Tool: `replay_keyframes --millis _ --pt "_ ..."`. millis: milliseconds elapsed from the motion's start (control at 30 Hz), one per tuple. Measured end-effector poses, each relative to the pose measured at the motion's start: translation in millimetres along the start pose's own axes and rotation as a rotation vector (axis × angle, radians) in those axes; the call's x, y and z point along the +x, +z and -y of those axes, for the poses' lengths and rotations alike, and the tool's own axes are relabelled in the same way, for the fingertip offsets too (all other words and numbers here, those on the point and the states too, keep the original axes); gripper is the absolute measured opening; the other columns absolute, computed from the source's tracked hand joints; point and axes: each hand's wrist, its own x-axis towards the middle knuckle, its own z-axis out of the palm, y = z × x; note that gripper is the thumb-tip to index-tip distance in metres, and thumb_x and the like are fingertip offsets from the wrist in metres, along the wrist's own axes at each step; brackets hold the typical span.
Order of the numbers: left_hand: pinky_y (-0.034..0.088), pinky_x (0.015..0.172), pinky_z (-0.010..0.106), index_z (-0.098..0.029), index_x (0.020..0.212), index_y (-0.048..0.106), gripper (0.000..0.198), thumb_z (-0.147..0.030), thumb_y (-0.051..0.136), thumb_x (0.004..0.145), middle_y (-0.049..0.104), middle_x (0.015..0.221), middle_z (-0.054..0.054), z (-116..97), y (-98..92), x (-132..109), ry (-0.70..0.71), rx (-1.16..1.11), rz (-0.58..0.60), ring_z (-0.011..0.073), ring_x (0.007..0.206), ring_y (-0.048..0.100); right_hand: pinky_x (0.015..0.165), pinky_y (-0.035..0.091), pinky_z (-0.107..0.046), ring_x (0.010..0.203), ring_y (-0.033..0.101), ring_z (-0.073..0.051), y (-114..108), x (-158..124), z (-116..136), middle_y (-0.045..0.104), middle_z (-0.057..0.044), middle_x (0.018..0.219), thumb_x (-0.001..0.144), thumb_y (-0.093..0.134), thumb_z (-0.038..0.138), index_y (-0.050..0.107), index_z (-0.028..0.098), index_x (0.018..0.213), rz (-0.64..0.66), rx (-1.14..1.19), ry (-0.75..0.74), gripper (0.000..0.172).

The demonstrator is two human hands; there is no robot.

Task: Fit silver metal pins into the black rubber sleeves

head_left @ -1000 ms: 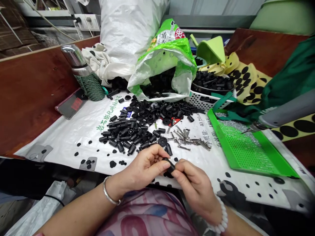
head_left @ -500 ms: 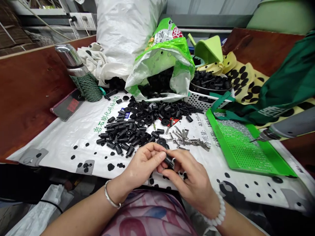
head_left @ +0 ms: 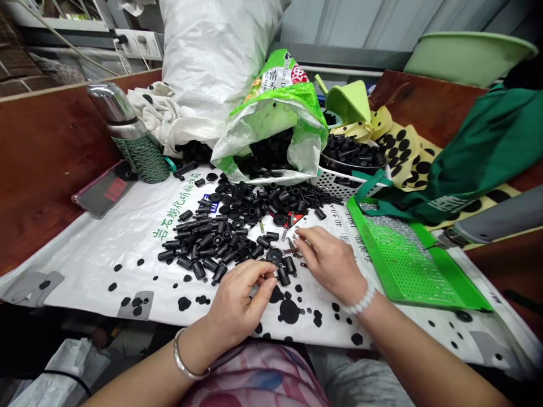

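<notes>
My left hand (head_left: 240, 299) is near the front edge of the white sheet (head_left: 106, 249), its thumb and fingers pinched on a small black plastic cylinder (head_left: 281, 275). My right hand (head_left: 328, 261) reaches forward over the small metal clips (head_left: 292, 242), fingers curled down onto them; whether it holds one is hidden. A heap of black plastic parts (head_left: 231, 226) lies just beyond both hands.
A green-and-white bag (head_left: 271, 118) spills black parts behind the heap. A steel flask (head_left: 127, 133) and a phone (head_left: 104, 189) are at the left. A white basket (head_left: 352, 169), a green perforated tray (head_left: 407, 254) and an electric screwdriver (head_left: 487, 220) are on the right.
My right hand has let go of the black part and moved forward to the metal clips. My left hand keeps the part. The view has tilted up a little.
</notes>
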Motion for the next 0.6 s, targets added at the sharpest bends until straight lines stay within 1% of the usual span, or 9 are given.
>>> replay_keyframes --millis 67,167,233,333,433,533,600 --pt "0.045 0.074 0.028 -0.018 0.097 0.055 0.015 -0.017 0.048 0.084 0.063 0.09 0.006 0 -1.4 1 -0.003 -0.001 0.005 0.0162 0.08 0.058 0.065 0.04 -0.028 0.083 0.059 -0.019 2 23 -4 0.063 -0.008 0.096 0.09 0.038 0.022 0.059 0.017 0.101 0.125 -0.172 -0.026 0.024" --pt "0.045 0.073 0.028 -0.018 0.094 0.057 0.014 -0.017 0.048 0.084 0.063 0.087 0.007 1 -6.9 0 -0.023 -0.006 0.005 0.0167 0.079 0.058 0.062 0.037 -0.027 0.083 0.059 -0.018 13 52 -15 0.064 -0.007 0.091 0.085 0.043 0.013 0.063 0.018 0.088 0.229 -0.209 -0.1 0.02" --pt "0.045 0.072 0.028 -0.018 0.092 0.058 0.014 -0.016 0.048 0.083 0.063 0.085 0.007 3 -11.8 -1 -0.044 -0.012 -0.008 0.017 0.079 0.058 0.06 0.035 -0.026 0.081 0.059 -0.017 21 63 -23 0.063 -0.006 0.088 0.083 0.046 0.012 0.063 0.018 0.083 0.262 -0.205 -0.138 0.018" --pt "0.046 0.071 0.028 -0.018 0.09 0.06 0.014 -0.016 0.049 0.082 0.064 0.084 0.007 9 -18.9 -2 -0.063 -0.014 -0.043 0.0172 0.078 0.059 0.055 0.032 -0.027 0.073 0.058 -0.016 31 67 -31 0.062 -0.006 0.089 0.084 0.045 0.017 0.062 0.018 0.083 0.28 -0.208 -0.145 0.017" --pt "0.046 0.069 0.026 -0.017 0.089 0.06 0.014 -0.015 0.05 0.082 0.065 0.083 0.006 14 -25.9 0 -0.049 0.016 -0.062 0.0165 0.077 0.059 0.052 0.029 -0.027 0.066 0.057 -0.015 35 64 -34 0.061 -0.008 0.088 0.087 0.043 0.023 0.062 0.017 0.079 0.276 -0.203 -0.117 0.021" --pt "0.045 0.07 0.026 -0.017 0.09 0.06 0.013 -0.016 0.049 0.083 0.065 0.083 0.006 15 -35.6 7 -0.018 0.087 -0.059 0.016 0.077 0.059 0.052 0.031 -0.027 0.068 0.058 -0.016 31 60 -33 0.061 -0.008 0.088 0.088 0.042 0.026 0.061 0.016 0.079 0.254 -0.165 -0.083 0.023" --pt "0.045 0.071 0.026 -0.017 0.089 0.059 0.012 -0.018 0.048 0.084 0.065 0.084 0.006 14 -43.4 18 0.005 0.149 -0.04 0.0156 0.078 0.059 0.055 0.034 -0.026 0.069 0.059 -0.016 23 54 -32 0.063 -0.008 0.086 0.09 0.039 0.027 0.058 0.016 0.086 0.223 -0.122 -0.043 0.022"
